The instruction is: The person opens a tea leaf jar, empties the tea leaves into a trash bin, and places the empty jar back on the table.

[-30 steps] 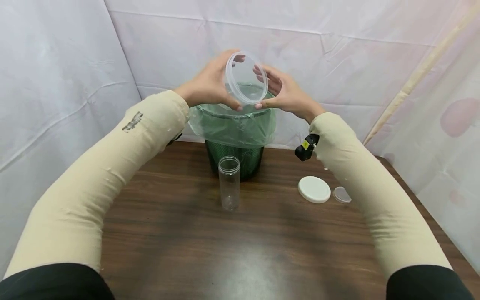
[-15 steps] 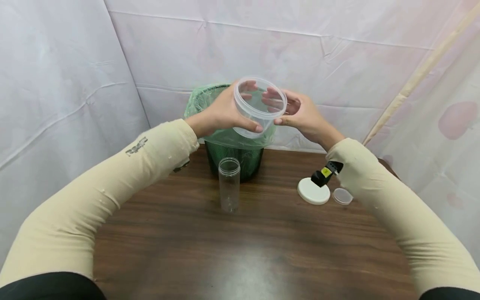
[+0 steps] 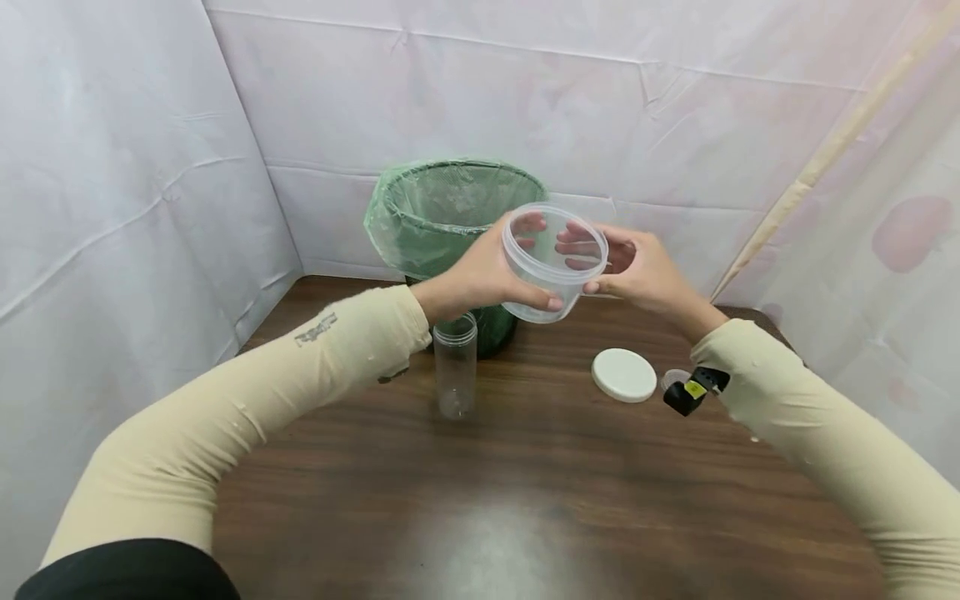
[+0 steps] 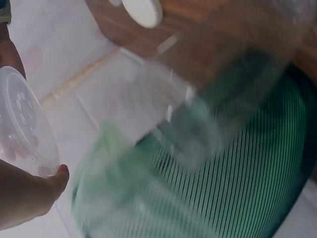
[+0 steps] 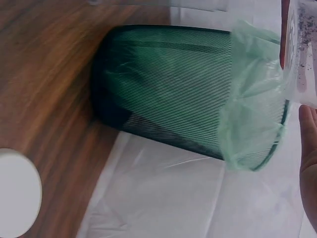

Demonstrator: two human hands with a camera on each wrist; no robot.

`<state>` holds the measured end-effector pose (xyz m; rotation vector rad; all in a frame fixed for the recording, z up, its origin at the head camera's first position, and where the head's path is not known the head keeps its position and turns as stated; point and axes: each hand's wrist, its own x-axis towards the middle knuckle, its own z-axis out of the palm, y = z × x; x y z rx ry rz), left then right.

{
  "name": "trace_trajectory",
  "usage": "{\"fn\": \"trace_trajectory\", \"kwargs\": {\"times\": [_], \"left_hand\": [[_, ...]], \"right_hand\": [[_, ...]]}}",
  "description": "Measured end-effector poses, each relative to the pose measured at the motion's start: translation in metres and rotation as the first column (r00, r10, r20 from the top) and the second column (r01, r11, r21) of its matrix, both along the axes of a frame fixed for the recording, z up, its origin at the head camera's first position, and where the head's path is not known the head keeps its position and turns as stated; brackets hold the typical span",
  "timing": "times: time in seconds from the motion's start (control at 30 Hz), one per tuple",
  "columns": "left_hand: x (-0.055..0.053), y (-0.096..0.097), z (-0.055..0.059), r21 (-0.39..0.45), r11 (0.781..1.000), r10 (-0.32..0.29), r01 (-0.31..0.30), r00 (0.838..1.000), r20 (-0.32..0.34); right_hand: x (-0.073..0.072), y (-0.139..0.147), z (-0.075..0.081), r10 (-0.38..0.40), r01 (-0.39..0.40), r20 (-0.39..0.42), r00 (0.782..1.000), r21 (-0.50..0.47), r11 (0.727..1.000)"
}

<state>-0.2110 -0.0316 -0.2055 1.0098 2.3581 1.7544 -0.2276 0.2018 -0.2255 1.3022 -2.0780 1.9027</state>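
A clear plastic tub, lidless and tilted a little with its mouth towards the head camera, hangs in the air between both hands. The left hand grips it from the left, thumb along the near wall and fingers behind. On the other side, the right hand holds it with the thumb in front and the fingers spread at the back. Embossed marks show on the tub's base in the left wrist view. Dark specks speckle the tub in the right wrist view.
Behind the left hand stands a mesh bin with a green liner. A tall clear jar stands upright before it. To the right lie a white lid and a small clear lid, partly covered by the right wrist camera.
Both hands have brought the tub from over the bin down, right and nearer, and its mouth has turned more upward. The bin's opening is now uncovered.
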Motion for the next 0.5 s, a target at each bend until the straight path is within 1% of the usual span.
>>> {"fn": "trace_trajectory", "kwargs": {"times": [0.1, 0.2, 0.4, 0.43, 0.5], "left_hand": [[0.004, 0.006, -0.012, 0.002, 1.0, -0.001, 0.001, 0.999, 0.033], [0.009, 0.012, -0.022, -0.011, 1.0, 0.017, -0.017, 0.998, 0.057], [0.018, 0.025, -0.04, -0.061, 0.996, 0.074, -0.072, 0.996, 0.041], [0.02, 0.026, -0.042, -0.062, 0.995, 0.076, -0.074, 0.996, 0.044], [0.022, 0.029, -0.048, -0.049, 0.997, 0.061, -0.058, 0.996, 0.059]], "right_hand": [[0.004, 0.006, -0.009, -0.009, 0.009, 0.015, 1.0, 0.015, 1.0], [0.007, 0.012, -0.018, -0.008, 0.007, 0.03, 1.0, 0.015, 1.0], [0.015, 0.026, -0.035, 0.004, -0.005, 0.049, 0.999, 0.037, 0.999], [0.016, 0.027, -0.038, 0.007, -0.009, 0.056, 0.998, 0.041, 0.999], [0.018, 0.03, -0.043, 0.01, -0.014, 0.077, 0.997, 0.043, 0.999]]}}
